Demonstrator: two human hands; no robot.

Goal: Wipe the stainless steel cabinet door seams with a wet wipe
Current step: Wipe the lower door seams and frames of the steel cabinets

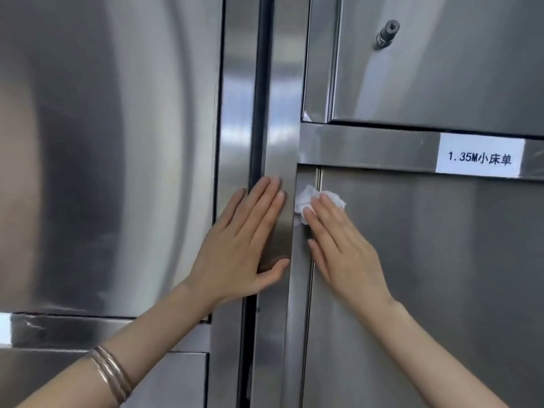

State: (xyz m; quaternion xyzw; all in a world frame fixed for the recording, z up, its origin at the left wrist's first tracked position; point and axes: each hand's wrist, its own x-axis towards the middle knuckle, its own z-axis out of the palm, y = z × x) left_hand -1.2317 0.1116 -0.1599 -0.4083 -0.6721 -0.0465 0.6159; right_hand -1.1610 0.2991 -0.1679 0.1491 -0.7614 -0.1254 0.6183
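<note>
A crumpled white wet wipe (306, 198) lies against the vertical seam (318, 178) at the left edge of the lower right stainless steel cabinet door (426, 275). My right hand (344, 245) presses the wipe onto that seam with straight fingers. My left hand (244, 245) rests flat with straight fingers on the vertical steel post (276, 128) between the cabinets, its thumb stretched out to the right.
A white label (479, 158) with printed text sits on the horizontal rail above the lower door. The upper right door carries a small round lock (388, 30). A dark vertical gap (260, 98) runs left of the post. A large steel door (103, 157) fills the left.
</note>
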